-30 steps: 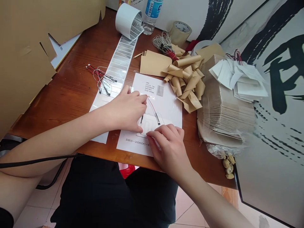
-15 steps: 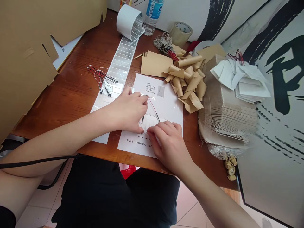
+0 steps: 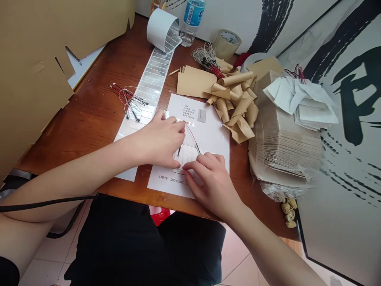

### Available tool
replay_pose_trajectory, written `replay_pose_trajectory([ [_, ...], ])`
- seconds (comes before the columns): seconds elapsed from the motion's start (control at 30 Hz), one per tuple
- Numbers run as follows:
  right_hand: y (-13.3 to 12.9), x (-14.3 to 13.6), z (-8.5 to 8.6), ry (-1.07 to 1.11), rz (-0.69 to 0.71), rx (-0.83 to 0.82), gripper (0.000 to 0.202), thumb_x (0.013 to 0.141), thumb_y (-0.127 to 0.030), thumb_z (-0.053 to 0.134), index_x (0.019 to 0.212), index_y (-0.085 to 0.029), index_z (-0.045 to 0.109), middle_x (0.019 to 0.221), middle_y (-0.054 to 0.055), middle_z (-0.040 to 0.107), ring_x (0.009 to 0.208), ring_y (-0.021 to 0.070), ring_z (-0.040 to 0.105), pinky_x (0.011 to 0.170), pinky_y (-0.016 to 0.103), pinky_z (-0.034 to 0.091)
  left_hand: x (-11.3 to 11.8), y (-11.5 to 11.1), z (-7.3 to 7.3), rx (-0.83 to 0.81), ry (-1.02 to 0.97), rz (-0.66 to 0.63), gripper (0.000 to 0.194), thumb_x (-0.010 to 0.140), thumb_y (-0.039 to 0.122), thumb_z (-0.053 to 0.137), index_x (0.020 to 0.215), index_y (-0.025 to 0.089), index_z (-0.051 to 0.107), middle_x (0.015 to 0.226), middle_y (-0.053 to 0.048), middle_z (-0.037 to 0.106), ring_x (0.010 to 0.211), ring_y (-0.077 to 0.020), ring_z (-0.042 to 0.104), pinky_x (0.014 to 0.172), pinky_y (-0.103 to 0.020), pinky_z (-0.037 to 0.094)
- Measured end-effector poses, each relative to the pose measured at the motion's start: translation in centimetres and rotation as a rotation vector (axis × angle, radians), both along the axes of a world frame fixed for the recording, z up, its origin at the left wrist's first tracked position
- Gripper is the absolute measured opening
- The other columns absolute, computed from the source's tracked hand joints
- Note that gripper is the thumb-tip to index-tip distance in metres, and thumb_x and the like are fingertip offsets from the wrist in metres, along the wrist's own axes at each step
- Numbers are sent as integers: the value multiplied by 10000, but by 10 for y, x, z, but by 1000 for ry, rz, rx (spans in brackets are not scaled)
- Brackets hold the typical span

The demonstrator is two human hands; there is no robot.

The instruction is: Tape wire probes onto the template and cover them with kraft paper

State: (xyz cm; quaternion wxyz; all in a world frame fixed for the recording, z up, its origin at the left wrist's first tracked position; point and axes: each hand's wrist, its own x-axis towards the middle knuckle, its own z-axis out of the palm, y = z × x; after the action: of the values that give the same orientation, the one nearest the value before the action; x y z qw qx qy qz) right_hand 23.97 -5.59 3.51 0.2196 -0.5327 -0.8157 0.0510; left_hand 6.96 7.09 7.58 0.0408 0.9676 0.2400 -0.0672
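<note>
A printed white sheet point(image 3: 212, 131) lies on the wooden table, with a pale thin piece point(image 3: 187, 153) and a red-and-black wire point(image 3: 192, 134) on it. My left hand point(image 3: 166, 139) rests over the sheet's left side, thumb apart from the curled fingers, thumb tip at the pale piece's lower left edge. My right hand point(image 3: 210, 171) is at the piece's lower right, thumb and forefinger pinched together; what lies between them is too small to make out. The two hands are close but apart.
A label strip point(image 3: 153, 79) with its roll and a wire bundle point(image 3: 129, 101) lie to the left. Crumpled brown paper point(image 3: 238, 99), brown sheets point(image 3: 196, 81), a bottle point(image 3: 192, 22) and clear tape point(image 3: 226, 41) stand behind. On the right is a wrapped cardboard stack point(image 3: 282, 139) under white pieces.
My right thumb and forefinger have shifted slightly left and down along the pale piece's lower edge. My left hand has stayed almost still.
</note>
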Motion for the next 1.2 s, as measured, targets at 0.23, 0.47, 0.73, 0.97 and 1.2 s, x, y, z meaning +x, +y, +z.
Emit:
replay_pose_trajectory([
  [0.23,0,2,-1,22,-11,-10,140,987,-158,564,893,-174,668,752,6,563,735,177,494,756,352,357,-1,2,2,-37,12,1,539,863,577,639,1121,119,756,1317,-172,652,1170,-346,565,1008,-498,312],
  [0.47,0,2,-2,29,-23,-4,134,976,-152,573,876,-174,658,755,8,570,741,180,497,758,351,354,-1,1,2,-59,-10,18,544,911,568,566,1157,118,746,1288,-173,658,1167,-343,566,1026,-504,303],
  [0.73,0,2,-1,16,-16,1,131,982,-161,575,891,-171,670,757,9,566,745,183,496,762,349,352,0,-1,-2,-1,2,5,558,883,609,628,1137,126,747,1277,-164,658,1163,-335,572,1009,-476,304],
  [0.97,2,3,-2,3,-15,11,131,979,-158,586,879,-172,669,751,8,565,738,180,492,757,345,352,0,0,-2,-7,-10,9,598,843,624,666,1148,115,741,1254,-160,660,1146,-340,573,998,-483,308],
  [1.2,3,4,-3,-25,-16,22,142,989,-168,585,881,-175,677,750,7,561,734,179,482,747,343,347,0,-1,-3,-11,-17,7,611,844,628,654,1158,110,740,1235,-167,660,1136,-346,571,999,-487,303],
])
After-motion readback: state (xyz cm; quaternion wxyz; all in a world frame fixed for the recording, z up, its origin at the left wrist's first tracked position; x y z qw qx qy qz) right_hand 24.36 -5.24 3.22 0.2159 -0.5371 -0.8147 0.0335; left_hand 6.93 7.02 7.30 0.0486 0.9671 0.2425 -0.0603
